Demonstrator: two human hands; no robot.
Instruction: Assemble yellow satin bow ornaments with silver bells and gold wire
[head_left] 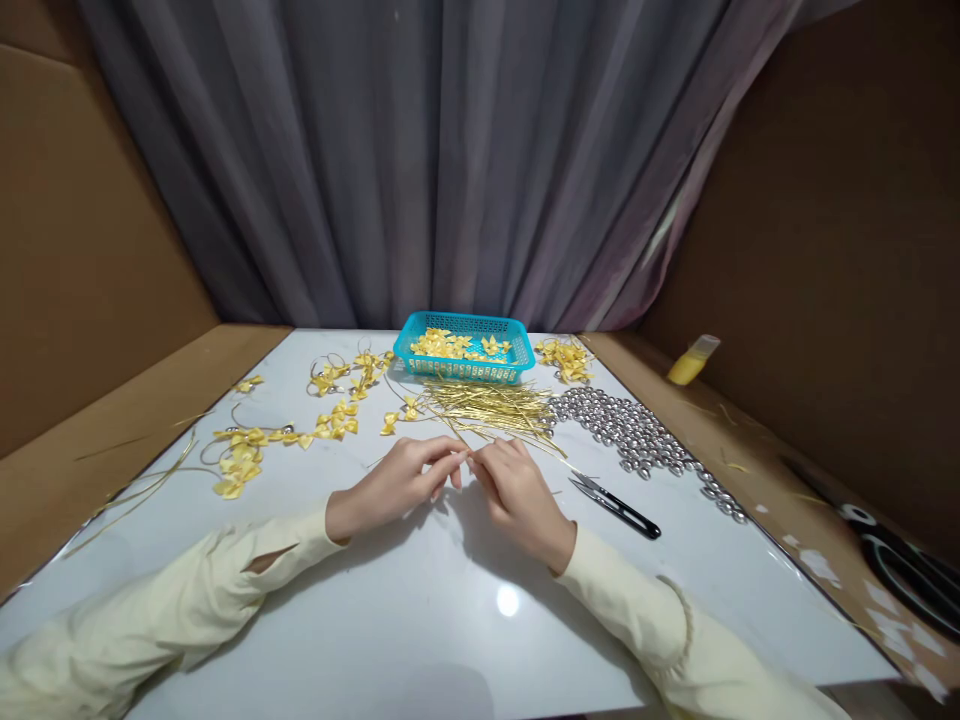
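My left hand point(401, 480) and my right hand point(517, 490) meet fingertip to fingertip at the middle of the white table point(420, 620). Between the fingers they pinch a thin gold wire point(466, 455) that runs back toward the pile of gold wires point(491, 405). Both arms wear cream sleeves. Whether anything else sits between the fingertips is too small to tell.
A turquoise basket point(465, 345) of yellow bows stands at the back. Finished yellow bows on wire point(300, 425) lie to the left, more bows point(564, 358) at the back right. Silver bells point(634, 430) spread on the right. Black snips point(615, 503) lie beside my right hand. A yellow bottle point(691, 362) rests on cardboard.
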